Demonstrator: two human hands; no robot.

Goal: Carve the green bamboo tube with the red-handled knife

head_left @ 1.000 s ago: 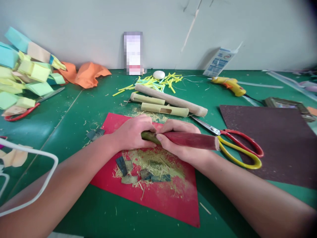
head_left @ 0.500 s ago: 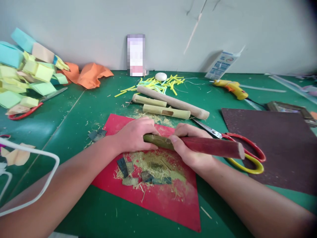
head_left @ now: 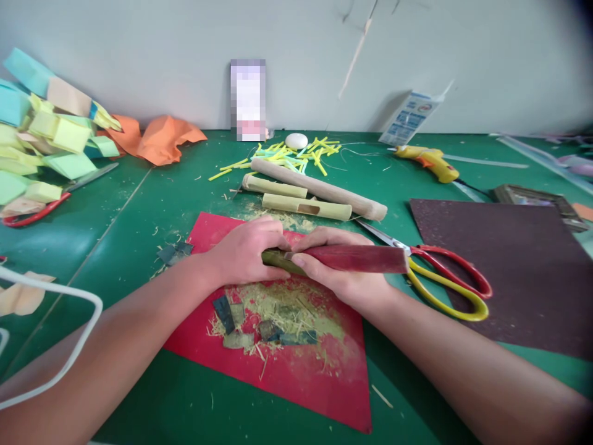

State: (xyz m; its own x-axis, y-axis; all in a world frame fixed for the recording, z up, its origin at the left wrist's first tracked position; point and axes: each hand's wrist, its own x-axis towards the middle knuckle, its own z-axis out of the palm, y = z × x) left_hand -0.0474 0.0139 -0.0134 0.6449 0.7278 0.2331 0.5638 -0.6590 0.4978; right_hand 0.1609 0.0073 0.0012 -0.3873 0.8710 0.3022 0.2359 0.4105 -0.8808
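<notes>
My left hand [head_left: 254, 250] is wrapped round a short green bamboo piece [head_left: 278, 259], above a red sheet [head_left: 319, 392]. My right hand [head_left: 343, 272] grips a red wooden-handled tool [head_left: 356, 258] and presses its thumb against the bamboo. The handle points right, while the working end is hidden by my fingers and the bamboo. Dark green bamboo chips [head_left: 296, 338] and pale shavings [head_left: 324, 321] lie below my hands on the sheet. Behind my hands are two pale bamboo tubes [head_left: 324, 209], one with a cut-out slot, and a long wooden rod [head_left: 333, 188].
Scissors [head_left: 445, 281] with red and yellow handles lie beside my right wrist, by a dark brown sheet [head_left: 509, 272]. A yellow glue gun [head_left: 430, 162] is farther back. Folded papers [head_left: 60, 136] and other scissors [head_left: 41, 213] sit left. A phone [head_left: 249, 99] leans on the wall.
My right hand and the red-handled tool have moved left, closer to my left hand. Less of the bamboo shows between the hands. The whole view has shifted slightly.
</notes>
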